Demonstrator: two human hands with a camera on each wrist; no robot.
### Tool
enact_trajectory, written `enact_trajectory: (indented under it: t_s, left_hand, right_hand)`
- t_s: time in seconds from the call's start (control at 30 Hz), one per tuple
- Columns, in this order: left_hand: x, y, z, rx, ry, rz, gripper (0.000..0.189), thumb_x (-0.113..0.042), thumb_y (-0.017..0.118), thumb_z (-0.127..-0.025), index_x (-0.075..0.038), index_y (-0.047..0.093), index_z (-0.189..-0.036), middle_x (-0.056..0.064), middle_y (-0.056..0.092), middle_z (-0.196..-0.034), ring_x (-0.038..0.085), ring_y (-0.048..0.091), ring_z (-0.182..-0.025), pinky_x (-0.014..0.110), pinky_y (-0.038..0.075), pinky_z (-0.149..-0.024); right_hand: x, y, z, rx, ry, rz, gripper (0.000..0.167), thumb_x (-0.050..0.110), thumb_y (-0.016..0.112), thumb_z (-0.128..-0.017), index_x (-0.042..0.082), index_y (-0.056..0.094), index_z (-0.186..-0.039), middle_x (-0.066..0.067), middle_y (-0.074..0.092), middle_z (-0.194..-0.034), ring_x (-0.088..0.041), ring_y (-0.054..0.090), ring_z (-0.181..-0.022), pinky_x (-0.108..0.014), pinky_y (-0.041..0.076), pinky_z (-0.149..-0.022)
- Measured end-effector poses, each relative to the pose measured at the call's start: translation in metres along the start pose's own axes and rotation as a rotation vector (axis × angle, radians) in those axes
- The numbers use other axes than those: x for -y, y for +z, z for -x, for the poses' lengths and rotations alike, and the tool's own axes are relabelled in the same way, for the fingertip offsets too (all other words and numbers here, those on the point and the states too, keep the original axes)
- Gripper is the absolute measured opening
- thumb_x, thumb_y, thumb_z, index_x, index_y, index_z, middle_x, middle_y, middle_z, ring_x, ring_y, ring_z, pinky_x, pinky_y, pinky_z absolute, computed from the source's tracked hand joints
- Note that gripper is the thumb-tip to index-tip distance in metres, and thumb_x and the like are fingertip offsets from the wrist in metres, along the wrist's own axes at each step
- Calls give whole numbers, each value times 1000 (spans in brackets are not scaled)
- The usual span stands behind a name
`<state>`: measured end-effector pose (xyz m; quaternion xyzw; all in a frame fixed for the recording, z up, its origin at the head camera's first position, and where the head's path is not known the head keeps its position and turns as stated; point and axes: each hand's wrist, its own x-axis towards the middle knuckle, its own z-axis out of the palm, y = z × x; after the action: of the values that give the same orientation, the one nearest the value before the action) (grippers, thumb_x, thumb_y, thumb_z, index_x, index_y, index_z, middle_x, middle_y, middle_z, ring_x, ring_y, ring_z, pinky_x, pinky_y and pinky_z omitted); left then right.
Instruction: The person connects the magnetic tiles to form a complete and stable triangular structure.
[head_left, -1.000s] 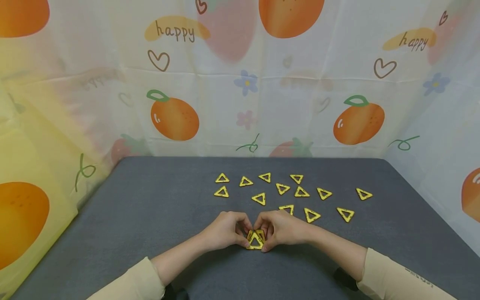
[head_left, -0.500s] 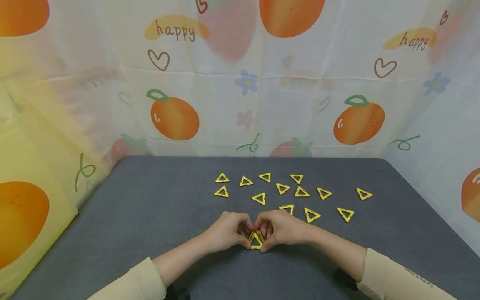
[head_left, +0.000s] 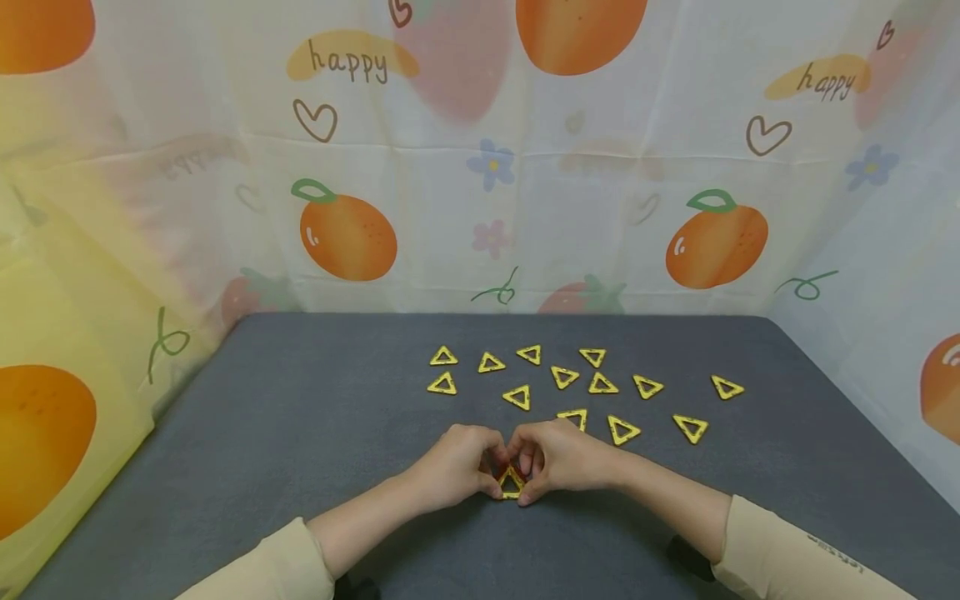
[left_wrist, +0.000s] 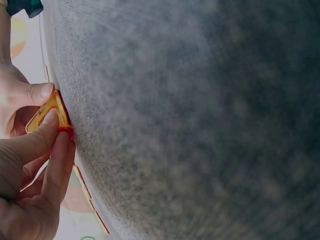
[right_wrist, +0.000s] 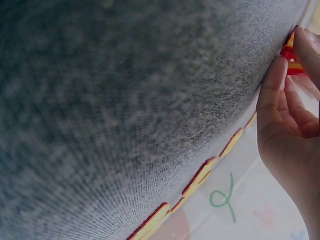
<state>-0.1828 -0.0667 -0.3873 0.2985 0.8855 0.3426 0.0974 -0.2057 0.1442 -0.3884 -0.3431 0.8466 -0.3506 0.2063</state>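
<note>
In the head view, both hands meet around a small group of yellow magnetic triangle tiles (head_left: 510, 496) near the front middle of the table. My left hand (head_left: 453, 467) pinches its left side, thumb in front and fingers behind. From the right, my right hand (head_left: 566, 457) pinches the other side the same way. The left wrist view shows a yellow tile (left_wrist: 62, 113) leaning up from the surface, a red edge at its base, with fingertips of both hands on it. In the right wrist view a red-edged tile (right_wrist: 295, 69) shows between thumb and finger. Fingers hide the rear tiles.
Several yellow triangle tiles lie flat and scattered behind the hands, among them one (head_left: 442, 383) at left, one (head_left: 624, 431) just beyond the right wrist and one (head_left: 727, 387) far right. A patterned curtain (head_left: 435, 208) stands behind the dark grey table (head_left: 322, 392).
The side tiles, seen flanking the front one earlier, have drawn in behind it, and red edges now show there. The hands have closed in slightly; the scattered tiles have stayed put.
</note>
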Motion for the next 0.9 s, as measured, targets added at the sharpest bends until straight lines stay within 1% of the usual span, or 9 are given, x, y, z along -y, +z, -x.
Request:
enact_trajectory:
  t_s: [0.23,0.47,0.7,0.9]
  left_hand:
    - [-1,-1,0,-11,10,-36,24,-9,88,-69,-9,69,-85,3,71,-81,-3,56,-61,16,47,-57]
    - [-1,-1,2,14,6,-24,27,-6,87,-70,-9,69,-89,3,71,-81,-3,58,-60,16,48,-57]
    - [-1,-2,3,33,-6,-7,28,-6,87,-70,-8,67,-91,3,70,-79,-1,58,-59,17,48,-56]
    - [0,-3,3,43,1,-3,30,-7,87,-71,-8,67,-93,4,69,-84,-1,59,-62,16,49,-58]
  right_hand:
    - [1,0,-1,3,-4,15,41,22,88,-73,15,66,-107,1,65,-83,-2,60,-63,-20,52,-60]
    - [0,0,0,8,-8,8,42,22,88,-73,16,65,-108,1,64,-84,-2,60,-63,-20,52,-60]
    - [0,0,0,35,5,-18,45,18,88,-73,17,65,-111,1,64,-86,-3,62,-61,-20,52,-58]
    - [-2,0,0,44,-2,-25,46,15,88,-73,17,66,-113,0,64,-86,-3,63,-62,-20,52,-58]
